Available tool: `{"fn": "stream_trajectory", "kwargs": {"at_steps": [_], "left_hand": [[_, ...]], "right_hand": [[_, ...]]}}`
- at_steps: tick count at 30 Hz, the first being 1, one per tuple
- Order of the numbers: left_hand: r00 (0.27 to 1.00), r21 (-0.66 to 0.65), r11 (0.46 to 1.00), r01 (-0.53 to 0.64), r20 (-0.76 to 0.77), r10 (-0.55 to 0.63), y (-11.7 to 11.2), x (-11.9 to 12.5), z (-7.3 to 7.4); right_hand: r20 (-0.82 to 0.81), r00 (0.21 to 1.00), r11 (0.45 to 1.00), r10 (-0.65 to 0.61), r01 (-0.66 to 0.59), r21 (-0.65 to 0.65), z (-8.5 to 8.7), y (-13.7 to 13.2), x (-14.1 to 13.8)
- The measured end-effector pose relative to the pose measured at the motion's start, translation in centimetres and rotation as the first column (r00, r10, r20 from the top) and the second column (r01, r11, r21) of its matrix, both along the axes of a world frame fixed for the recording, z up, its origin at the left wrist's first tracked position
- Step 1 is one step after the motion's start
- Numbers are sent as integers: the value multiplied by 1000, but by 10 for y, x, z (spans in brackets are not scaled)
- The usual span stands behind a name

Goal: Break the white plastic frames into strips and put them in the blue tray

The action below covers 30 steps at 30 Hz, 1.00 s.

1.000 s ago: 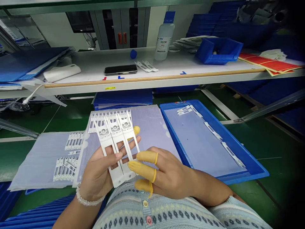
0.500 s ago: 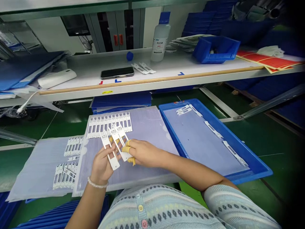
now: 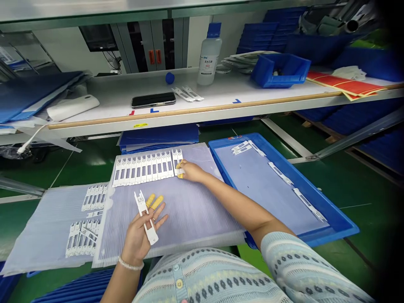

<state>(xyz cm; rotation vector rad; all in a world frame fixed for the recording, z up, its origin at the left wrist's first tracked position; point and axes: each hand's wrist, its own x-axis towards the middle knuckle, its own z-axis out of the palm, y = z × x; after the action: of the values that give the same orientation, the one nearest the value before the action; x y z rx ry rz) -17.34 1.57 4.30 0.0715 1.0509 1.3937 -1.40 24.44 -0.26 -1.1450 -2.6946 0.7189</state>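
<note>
Clasping white strip [image 3: 145,217], left hand [image 3: 140,238]; right hand [image 3: 190,171] touching row [image 3: 143,169], grip unclear.

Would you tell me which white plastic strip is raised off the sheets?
The lone strip in the left hand; the rest lie flat on the sheets, tray or shelf.

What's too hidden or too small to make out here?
Head view only.
The right hand covers the end of the row of white pieces; any grip there is hidden.
Which fingers of the left hand pin the single white piece is too small to tell.
Print on the bottle is too small to read.
The front wall of the blue bin hides its contents.
</note>
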Motion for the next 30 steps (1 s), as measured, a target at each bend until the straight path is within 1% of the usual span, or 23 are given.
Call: {"fn": "stream_trajectory", "kwargs": {"at_steps": [6, 13, 17, 21, 24, 26, 28, 29, 30], "left_hand": [[1000, 0, 1000, 0, 5, 0, -3, -2, 4], [999, 10, 999, -33, 0, 33, -4, -2, 8], [1000, 22, 1000, 1, 1, -1, -6, -3, 9], [1000, 64, 998, 21, 22, -22, -6, -3, 12], [999, 114, 993, -6, 42, 1, -4, -4, 20], [999, 193, 981, -23, 34, 17, -2, -5, 29], [1000, 281, 959, -30, 15, 27, 0, -7, 40], [999, 313, 949, -38, 5, 38, 1, -7, 46], [998, 334, 941, -51, -3, 55, 2, -8, 53]], "right_hand": [[13, 1000, 1000, 24, -24, 7, -5, 1, -5], [-14, 999, 999, 47, -47, 8, -8, 5, -1], [-17, 997, 998, 69, -69, 4, -9, 4, -2], [-11, 997, 997, 77, -77, 16, -11, 4, -2], [7, 997, 996, 83, -83, 30, -9, 2, 0], [-17, 997, 995, 75, -74, 74, -4, -6, 0], [-131, 986, 986, 99, -79, 150, 7, -22, -2], [-222, 966, 977, 132, -89, 195, 14, -33, -3], [-322, 930, 966, 178, -101, 239, 23, -46, -3]]}}
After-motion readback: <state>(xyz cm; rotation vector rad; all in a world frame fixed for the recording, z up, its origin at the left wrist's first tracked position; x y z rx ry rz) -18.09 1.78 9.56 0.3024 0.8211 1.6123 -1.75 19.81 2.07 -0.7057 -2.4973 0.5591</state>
